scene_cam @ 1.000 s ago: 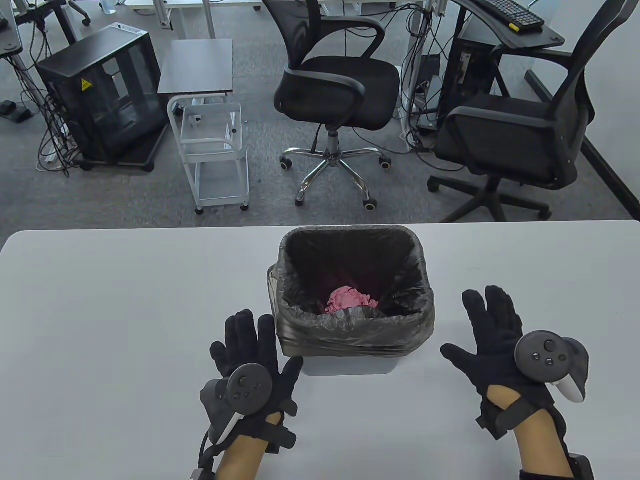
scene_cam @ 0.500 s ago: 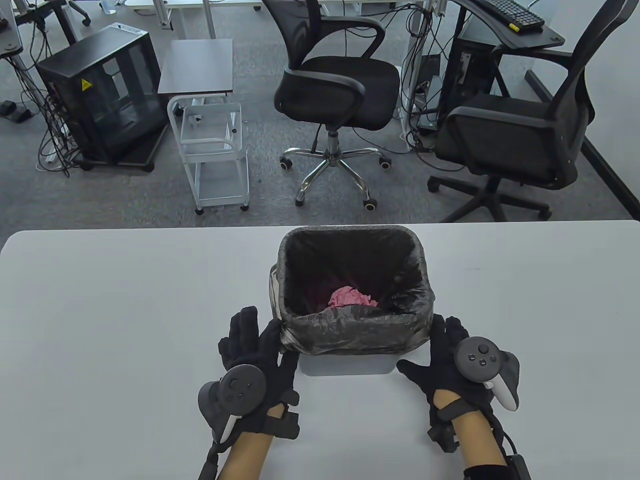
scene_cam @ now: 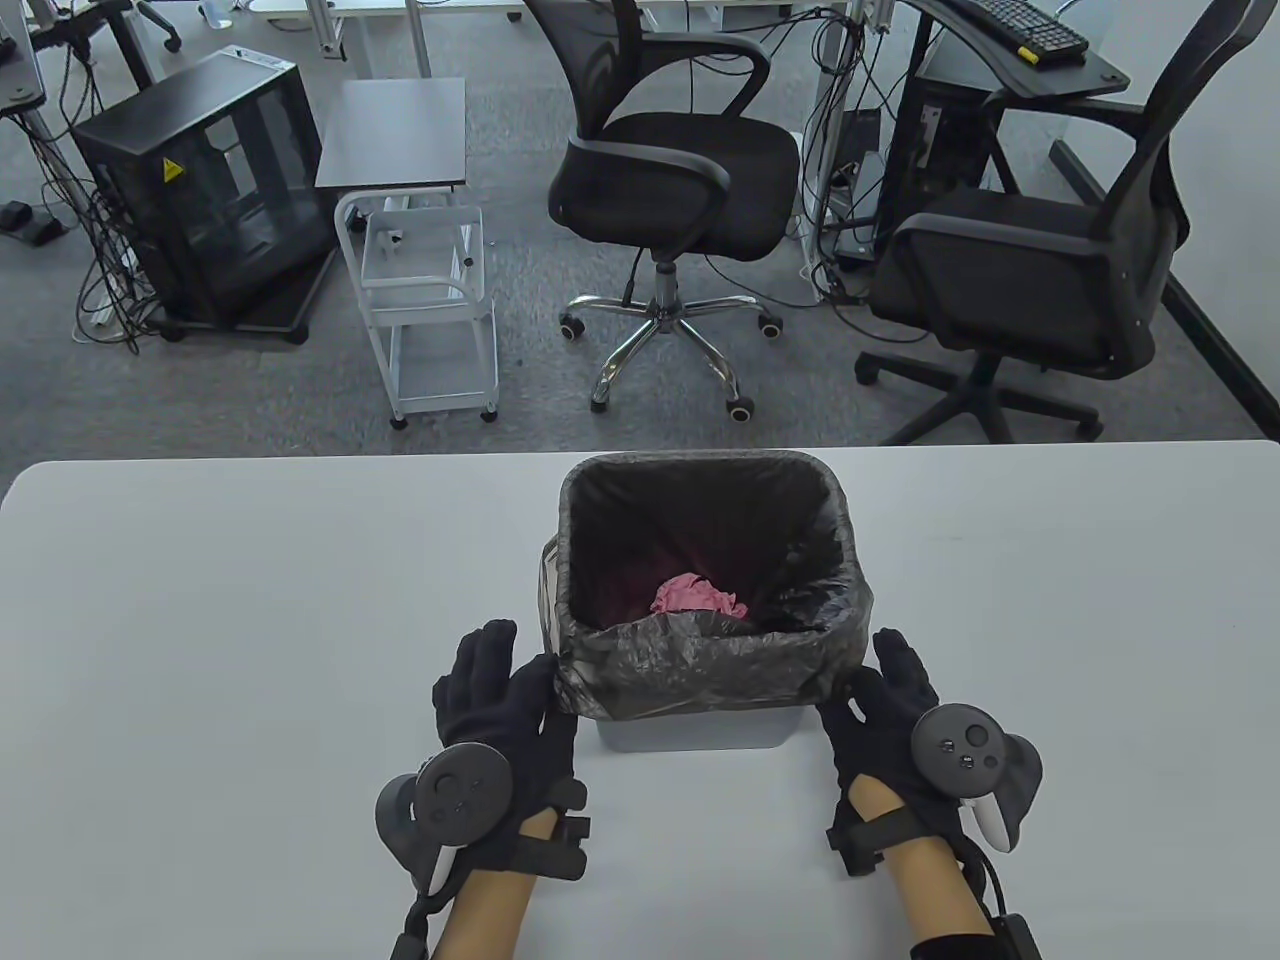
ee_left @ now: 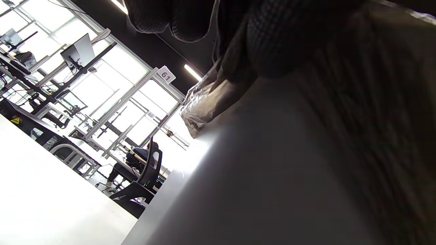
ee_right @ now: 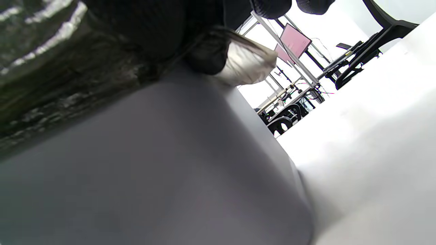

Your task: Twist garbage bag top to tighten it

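A grey bin (scene_cam: pixel 690 735) stands on the white table (scene_cam: pixel 250 600), lined with a black garbage bag (scene_cam: pixel 700 670) folded over its rim. Pink crumpled paper (scene_cam: pixel 695 597) lies inside. My left hand (scene_cam: pixel 520 660) is at the bag's near left corner and my right hand (scene_cam: pixel 870 675) at its near right corner. Both thumbs touch the folded-over hem, and the fingers stay extended beside the bin. In the left wrist view the bag film (ee_left: pixel 204 102) hangs by the bin wall (ee_left: pixel 272 170). In the right wrist view the hem (ee_right: pixel 248 61) lies over my thumb.
Beyond the table's far edge stand two black office chairs (scene_cam: pixel 680 170) (scene_cam: pixel 1030 270), a white wire cart (scene_cam: pixel 430 300) and a black cabinet (scene_cam: pixel 200 190). The table runs on to both sides of the bin.
Both hands moved in from the sides to the bin's near corners and now touch the bag's overhang. The near edge of the bag has loosened and risen slightly.
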Available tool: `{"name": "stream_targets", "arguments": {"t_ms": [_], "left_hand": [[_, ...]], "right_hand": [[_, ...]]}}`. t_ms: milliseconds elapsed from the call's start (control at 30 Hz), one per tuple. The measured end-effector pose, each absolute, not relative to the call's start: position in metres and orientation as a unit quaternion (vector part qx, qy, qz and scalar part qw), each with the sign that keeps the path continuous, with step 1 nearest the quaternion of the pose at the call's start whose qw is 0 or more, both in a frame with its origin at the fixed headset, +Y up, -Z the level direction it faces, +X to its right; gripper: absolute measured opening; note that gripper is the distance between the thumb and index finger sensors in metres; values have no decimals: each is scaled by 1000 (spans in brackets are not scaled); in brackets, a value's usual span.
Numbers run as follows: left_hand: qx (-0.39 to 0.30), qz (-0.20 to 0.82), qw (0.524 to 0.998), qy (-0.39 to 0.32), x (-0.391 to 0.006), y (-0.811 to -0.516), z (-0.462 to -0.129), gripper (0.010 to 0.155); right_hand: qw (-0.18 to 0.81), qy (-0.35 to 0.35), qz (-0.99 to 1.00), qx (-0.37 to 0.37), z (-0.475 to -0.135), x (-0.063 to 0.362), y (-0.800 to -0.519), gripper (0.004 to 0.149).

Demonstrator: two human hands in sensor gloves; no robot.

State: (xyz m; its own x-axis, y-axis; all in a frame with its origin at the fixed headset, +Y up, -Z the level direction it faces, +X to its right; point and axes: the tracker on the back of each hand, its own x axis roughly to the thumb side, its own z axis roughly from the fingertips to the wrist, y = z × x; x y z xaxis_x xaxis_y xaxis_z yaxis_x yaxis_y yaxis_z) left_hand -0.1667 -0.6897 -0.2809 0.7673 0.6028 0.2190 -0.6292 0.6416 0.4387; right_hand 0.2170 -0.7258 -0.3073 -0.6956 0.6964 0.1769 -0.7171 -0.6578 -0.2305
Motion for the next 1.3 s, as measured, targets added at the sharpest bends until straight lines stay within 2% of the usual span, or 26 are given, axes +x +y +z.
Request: {"name": "stream_targets", "arguments": {"t_ms": [167, 467, 767, 900, 1033, 1167, 1300], "left_hand": [[269, 353, 896, -23, -174, -682, -275, 43], [307, 380, 873, -17, -184, -666, -263, 43], [356, 430, 827, -63, -185, -648, -250, 43], [322, 445, 835, -39, -186, -646, -259, 43], [270, 468, 842, -9, -190, -662, -278, 43], [240, 519, 820, 10, -192, -673, -291, 44], [232, 527, 817, 21, -194, -679, -296, 44]], "right_hand": [[411, -178, 892, 59, -297, 221, -710, 43], [418, -289, 855, 101, -279, 227, -671, 43], [468, -349, 802, 124, -264, 235, -649, 42], [461, -336, 818, 80, -271, 238, -650, 42], [456, -301, 837, 31, -282, 243, -665, 42], [458, -290, 840, 25, -288, 241, -673, 43], [450, -287, 846, 22, -289, 241, -676, 44]]}}
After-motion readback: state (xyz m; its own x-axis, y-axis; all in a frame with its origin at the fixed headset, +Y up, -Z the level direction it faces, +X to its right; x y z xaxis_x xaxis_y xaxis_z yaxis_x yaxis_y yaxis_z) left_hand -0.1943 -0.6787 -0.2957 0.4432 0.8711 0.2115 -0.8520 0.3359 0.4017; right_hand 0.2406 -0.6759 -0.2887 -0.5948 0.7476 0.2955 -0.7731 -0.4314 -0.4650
